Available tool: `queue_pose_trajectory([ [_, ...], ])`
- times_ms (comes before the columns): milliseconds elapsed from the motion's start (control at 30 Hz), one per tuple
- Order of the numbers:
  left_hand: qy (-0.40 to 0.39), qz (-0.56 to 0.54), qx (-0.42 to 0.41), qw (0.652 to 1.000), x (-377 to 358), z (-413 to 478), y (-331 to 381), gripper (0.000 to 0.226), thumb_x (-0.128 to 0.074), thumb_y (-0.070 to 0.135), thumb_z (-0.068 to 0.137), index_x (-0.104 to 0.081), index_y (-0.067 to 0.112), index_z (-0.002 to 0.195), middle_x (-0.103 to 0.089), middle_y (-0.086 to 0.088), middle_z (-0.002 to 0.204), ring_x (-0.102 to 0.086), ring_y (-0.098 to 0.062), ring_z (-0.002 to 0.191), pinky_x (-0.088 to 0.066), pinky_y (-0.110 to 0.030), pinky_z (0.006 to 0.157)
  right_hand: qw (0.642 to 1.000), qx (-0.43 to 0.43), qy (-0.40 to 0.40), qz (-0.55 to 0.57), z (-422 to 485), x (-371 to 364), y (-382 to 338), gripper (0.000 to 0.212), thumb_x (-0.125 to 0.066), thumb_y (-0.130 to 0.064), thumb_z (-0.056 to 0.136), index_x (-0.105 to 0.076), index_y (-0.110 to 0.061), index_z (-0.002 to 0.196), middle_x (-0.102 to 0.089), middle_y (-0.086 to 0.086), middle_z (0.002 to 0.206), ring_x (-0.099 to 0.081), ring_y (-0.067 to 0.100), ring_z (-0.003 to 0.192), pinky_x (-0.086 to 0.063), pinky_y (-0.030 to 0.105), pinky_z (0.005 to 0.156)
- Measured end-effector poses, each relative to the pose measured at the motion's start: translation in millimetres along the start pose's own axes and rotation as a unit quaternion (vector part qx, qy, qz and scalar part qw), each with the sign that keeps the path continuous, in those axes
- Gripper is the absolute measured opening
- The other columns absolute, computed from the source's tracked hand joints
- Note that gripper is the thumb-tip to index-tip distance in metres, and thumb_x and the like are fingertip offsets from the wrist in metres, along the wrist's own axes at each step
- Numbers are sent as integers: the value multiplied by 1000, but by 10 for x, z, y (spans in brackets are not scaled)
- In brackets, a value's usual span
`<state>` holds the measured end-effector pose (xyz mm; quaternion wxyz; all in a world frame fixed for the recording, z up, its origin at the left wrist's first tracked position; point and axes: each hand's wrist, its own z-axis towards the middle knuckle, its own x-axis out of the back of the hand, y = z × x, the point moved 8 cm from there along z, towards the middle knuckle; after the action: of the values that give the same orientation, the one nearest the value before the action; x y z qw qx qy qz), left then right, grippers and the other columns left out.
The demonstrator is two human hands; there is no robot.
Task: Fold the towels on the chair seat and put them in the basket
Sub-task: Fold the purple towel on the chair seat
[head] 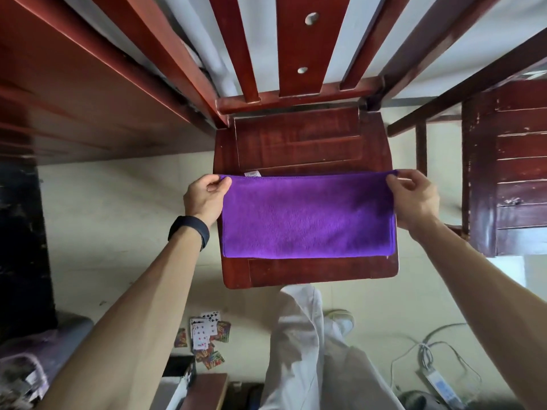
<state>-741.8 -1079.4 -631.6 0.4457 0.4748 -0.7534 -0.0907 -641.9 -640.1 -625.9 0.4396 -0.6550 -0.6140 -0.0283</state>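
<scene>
**Purple towel pinched at both far corners, one fold in**

A purple towel (307, 216) lies on the wooden chair seat (299, 143), spread across nearly its whole width. Its near edge runs just short of the seat's front edge, and its far edge crosses the seat about midway, leaving the back half of the seat bare up to the chair back (299, 54). A thin second layer peeks out under the near edge, so it looks doubled over once already. A small white tag (252, 173) shows at the far edge, toward the left corner.

The left hand (205, 196) pinches the towel's far left corner between thumb and fingers, at the seat's left edge. The right hand (414, 196) pinches the far right corner the same way, at the seat's right edge. Both hold the edge taut between them.

The cloth looks light, soft and plush, with no stiffness of its own; it will likely sag wherever it is not held, and the layers may slide apart. Corners are the sensible hold, keeping both layers caught together in each pinch. For the next fold, bringing one short side over to the other seems the natural move.

No basket is in view. Playing cards (205, 338) lie scattered on the floor below the seat's front edge.
</scene>
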Motion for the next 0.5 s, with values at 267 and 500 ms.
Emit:
queue_pose_trajectory([
  [267, 65, 115, -71, 989, -37, -13, 129, 16, -63, 31, 92, -68, 18, 99, -70, -1, 88, -65, -27, 90, -49, -31, 77, 990, 69, 69, -100, 86, -74, -38, 24, -58, -38, 85, -71, -28, 103, -71, 6, 100, -67, 28, 98, -49, 41, 98],
  [500, 149, 256, -217, 930, -171, -430, 267, 42, -52, 31, 93, -53, 12, 130, -53, -15, 129, -53, -33, 115, -47, -45, 90, 961, 181, 150, -148, -266, -74, -171, 39, -56, -33, 90, -55, -15, 126, -57, 11, 126, -53, 34, 112, -39, 45, 100],
])
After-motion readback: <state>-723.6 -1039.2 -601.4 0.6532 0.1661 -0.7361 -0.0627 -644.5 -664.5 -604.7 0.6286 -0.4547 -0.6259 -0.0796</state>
